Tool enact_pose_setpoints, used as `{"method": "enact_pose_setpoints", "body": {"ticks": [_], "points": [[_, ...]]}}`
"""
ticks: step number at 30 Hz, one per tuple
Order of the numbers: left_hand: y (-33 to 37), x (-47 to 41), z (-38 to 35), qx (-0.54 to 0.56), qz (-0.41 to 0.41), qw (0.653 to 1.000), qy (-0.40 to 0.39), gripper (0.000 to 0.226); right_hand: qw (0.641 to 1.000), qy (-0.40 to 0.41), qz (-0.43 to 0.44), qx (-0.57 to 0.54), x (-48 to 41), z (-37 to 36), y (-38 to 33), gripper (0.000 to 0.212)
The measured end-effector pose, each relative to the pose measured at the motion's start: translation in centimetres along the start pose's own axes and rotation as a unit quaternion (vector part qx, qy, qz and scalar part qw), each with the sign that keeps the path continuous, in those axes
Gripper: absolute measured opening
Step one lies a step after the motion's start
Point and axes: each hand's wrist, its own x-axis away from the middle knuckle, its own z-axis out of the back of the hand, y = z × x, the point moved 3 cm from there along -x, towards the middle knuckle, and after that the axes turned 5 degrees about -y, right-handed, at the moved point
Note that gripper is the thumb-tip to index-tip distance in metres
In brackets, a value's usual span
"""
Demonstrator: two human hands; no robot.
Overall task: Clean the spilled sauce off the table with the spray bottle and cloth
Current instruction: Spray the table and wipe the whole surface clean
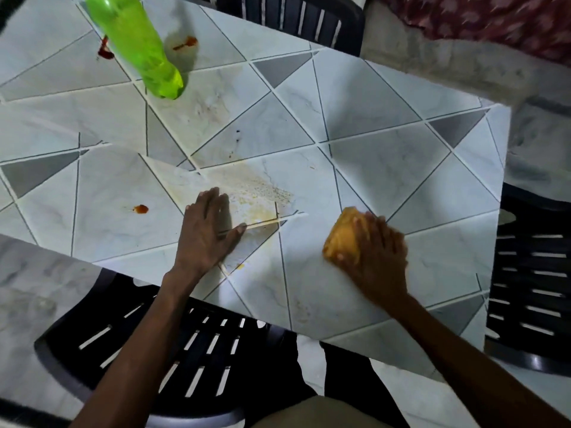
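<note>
Meanwhile right hand (375,257) clutches cloth (341,240); left hand (210,230) lies flat on table (386,156).

On the table (386,143), the spray bottle (136,44) stands at the far left, a sauce spot (105,50) just left of it and another (185,44) just right. A third spot (141,209) lies nearer, left of the left hand (210,230) — flat by the smeared patch (262,196). The right hand (374,251) presses the cloth (341,239) at the near right. Chairs (173,350) stand near, right and far.
</note>
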Motion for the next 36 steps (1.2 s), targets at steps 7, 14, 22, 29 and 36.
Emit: {"method": "enact_pose_setpoints", "body": {"ticks": [7,14,22,29,36], "points": [[-1.4,1.3,1.1,-0.002,0.05,0.998,0.026,0.07,0.996,0.037,-0.079,-0.029,-11.6,2.3,-10.1,0.084],[-3.9,2.5,0.7,-0.023,0.064,0.997,-0.03,0.077,0.981,0.001,0.192,-0.005,-3.5,0.6,-12.9,0.082],[-4.1,2.7,0.9,-0.004,0.069,0.997,-0.028,0.072,1.0,0.009,0.002,0.02,-11.8,2.4,-8.4,0.082],[-5.9,5.0,3.3,0.003,0.124,0.99,0.073,0.065,0.987,0.001,0.16,0.024,-12.2,1.3,-22.3,0.083],[-9.8,6.7,3.9,-0.026,0.246,0.967,0.057,0.1,0.975,-0.006,0.219,0.036,-8.8,1.3,-15.4,0.083]]}}
